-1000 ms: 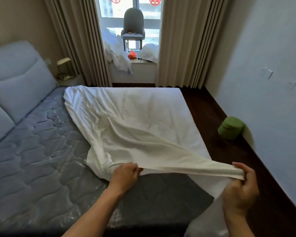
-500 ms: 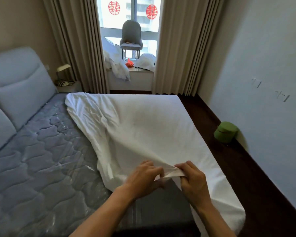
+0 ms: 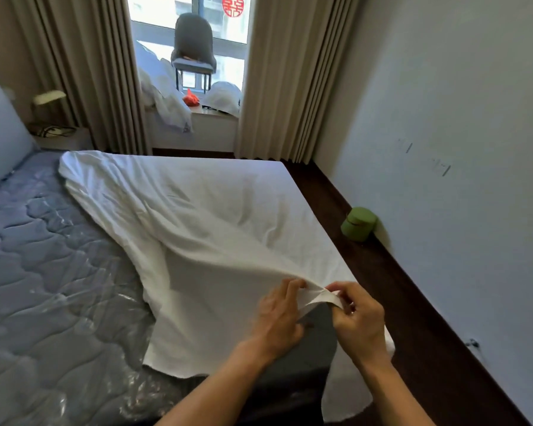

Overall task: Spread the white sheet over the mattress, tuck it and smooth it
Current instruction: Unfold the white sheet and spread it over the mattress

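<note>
The wrinkled white fabric sheet [image 3: 213, 216] is lying across the right half of the quilted blue-grey mattress [image 3: 53, 287], its bunched edge running from 11 o'clock to 6 o'clock and leaving the quilting at 9 o'clock bare. At 5 o'clock the left hand [image 3: 279, 318] is pinching the sheet's raised hem with curled fingers. Just beside it, the right hand [image 3: 359, 321] is gripping the same hem between thumb and fingers. A squat green cylindrical container [image 3: 359, 224] is sitting on the dark floor [image 3: 406, 302] at 3 o'clock.

Left hand [image 3: 279, 315] and right hand [image 3: 359, 321] (close together) pinch the sheet [image 3: 197, 216].
</note>
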The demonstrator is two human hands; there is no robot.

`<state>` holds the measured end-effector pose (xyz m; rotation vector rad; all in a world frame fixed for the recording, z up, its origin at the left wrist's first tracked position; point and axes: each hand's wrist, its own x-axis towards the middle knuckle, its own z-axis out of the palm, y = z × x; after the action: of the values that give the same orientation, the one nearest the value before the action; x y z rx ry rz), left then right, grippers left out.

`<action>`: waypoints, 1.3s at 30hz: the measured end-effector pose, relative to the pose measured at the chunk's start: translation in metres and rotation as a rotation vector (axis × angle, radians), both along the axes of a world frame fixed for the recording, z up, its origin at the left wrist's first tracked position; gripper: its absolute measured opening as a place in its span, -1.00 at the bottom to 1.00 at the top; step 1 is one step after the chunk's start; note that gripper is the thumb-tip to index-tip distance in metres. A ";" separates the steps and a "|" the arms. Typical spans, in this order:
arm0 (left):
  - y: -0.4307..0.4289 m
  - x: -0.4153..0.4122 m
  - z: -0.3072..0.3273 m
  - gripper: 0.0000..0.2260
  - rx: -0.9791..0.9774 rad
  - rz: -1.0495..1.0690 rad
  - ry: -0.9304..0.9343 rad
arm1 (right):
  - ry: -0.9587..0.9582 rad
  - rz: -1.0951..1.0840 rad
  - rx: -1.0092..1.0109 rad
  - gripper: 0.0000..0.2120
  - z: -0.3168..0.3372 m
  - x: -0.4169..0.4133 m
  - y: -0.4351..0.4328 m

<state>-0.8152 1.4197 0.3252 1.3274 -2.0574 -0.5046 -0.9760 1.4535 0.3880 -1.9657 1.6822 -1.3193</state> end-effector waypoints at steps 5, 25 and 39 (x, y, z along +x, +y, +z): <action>-0.018 0.037 0.000 -0.86 0.113 0.211 -0.107 | -0.149 -0.185 -0.132 -0.69 0.007 -0.018 -0.015; -0.092 0.134 0.018 -0.89 0.146 0.169 -0.239 | -0.229 0.033 -0.260 -0.81 -0.004 0.055 -0.122; -0.075 0.183 0.047 -0.88 0.025 0.078 -0.083 | 0.126 0.482 0.084 -0.60 -0.026 0.179 -0.121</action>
<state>-0.6323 1.3451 0.3721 1.4599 -2.0626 -0.4495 -0.7971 1.3326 0.3620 -2.2499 1.1731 -0.9509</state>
